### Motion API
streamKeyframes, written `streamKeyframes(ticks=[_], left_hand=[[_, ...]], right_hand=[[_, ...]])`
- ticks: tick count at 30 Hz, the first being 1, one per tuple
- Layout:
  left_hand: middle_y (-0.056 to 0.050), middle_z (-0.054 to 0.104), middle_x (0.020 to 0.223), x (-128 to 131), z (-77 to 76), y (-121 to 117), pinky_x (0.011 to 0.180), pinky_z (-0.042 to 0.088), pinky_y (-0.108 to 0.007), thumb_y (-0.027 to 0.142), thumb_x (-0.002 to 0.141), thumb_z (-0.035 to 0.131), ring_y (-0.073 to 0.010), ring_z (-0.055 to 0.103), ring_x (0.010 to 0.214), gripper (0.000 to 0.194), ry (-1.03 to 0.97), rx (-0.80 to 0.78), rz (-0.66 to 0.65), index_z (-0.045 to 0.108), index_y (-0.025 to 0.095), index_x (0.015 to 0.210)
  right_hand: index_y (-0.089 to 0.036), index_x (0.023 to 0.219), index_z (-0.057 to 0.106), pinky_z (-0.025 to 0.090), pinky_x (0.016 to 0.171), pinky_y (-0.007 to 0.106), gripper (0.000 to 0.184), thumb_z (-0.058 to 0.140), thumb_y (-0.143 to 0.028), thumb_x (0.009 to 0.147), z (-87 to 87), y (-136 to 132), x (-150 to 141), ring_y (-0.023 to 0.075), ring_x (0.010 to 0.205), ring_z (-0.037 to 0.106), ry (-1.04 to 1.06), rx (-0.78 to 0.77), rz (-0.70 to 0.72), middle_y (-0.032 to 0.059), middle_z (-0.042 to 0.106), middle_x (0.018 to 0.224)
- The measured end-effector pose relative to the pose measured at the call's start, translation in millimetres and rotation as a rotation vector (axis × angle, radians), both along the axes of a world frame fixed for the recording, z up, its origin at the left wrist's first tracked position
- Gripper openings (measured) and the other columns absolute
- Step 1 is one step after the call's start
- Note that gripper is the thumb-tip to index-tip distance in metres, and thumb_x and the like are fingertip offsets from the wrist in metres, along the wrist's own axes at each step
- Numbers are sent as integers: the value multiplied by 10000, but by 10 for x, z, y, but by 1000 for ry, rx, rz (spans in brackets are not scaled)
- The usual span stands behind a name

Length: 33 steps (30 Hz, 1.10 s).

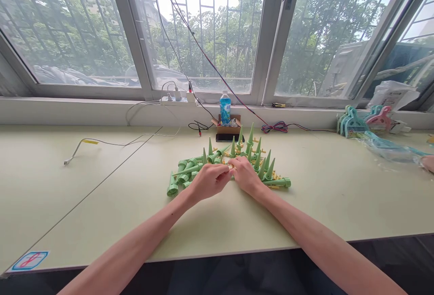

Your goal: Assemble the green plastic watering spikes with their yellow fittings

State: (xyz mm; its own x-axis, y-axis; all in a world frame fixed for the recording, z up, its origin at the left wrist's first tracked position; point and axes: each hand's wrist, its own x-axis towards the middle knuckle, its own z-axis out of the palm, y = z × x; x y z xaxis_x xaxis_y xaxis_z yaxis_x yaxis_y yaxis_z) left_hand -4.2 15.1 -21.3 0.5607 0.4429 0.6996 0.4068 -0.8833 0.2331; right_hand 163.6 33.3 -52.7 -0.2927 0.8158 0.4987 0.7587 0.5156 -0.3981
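Observation:
My left hand [210, 180] and my right hand [247, 175] come together over the table, fingertips almost touching. Both are closed in a pinch; whatever sits between the fingers is too small and covered to make out. Around them lies a pile of green plastic watering spikes. To the left several spikes [188, 170] lie on their sides, with ribbed caps on some. On the right, a group of spikes [270, 169] points upward, tapered ends on top. Small yellow valve pieces [277, 177] are scattered among them, partly hidden behind my right hand.
Behind the pile stand a blue bottle [225, 108], a small cardboard box [229, 130] and a dark phone [229, 138]. Coiled cable [275, 127] and a white cord [105, 143] lie on the table [325, 204]. Green-blue plastic clips [351, 122] and another person's hand [427, 163] are at right.

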Motion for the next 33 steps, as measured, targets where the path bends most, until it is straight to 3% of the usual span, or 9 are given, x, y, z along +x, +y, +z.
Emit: streamKeyframes(ticks=[10,18,24,33], left_hand=[[65,276,520,-4,14,2,449,228,-214,185,889,475,-80,224,471,347,-16,16,-2,292,192,594],[61,319,512,-10,21,7,461,260,-208,207,898,476,-78,281,468,323,-24,4,56,376,184,592],[74,420,513,-18,20,1,501,341,-184,239,876,520,-73,366,457,91,-10,-100,158,581,192,827],[93,393,506,-28,22,27,494,331,-177,292,901,513,-74,333,445,135,-45,-176,229,597,196,947]], right_hand=[[-169,964,613,469,739,288,270,476,4,808,10,-24,-4,165,806,553,155,6,55,58,563,923],[-184,935,608,497,730,285,147,497,-112,869,104,-84,-25,155,782,574,410,163,86,43,569,891],[-196,934,607,547,741,290,98,536,-248,892,227,-212,-59,157,806,596,649,175,70,50,585,908],[-194,915,613,563,722,276,106,545,-273,892,254,-259,-76,148,811,596,717,176,93,47,581,893]])
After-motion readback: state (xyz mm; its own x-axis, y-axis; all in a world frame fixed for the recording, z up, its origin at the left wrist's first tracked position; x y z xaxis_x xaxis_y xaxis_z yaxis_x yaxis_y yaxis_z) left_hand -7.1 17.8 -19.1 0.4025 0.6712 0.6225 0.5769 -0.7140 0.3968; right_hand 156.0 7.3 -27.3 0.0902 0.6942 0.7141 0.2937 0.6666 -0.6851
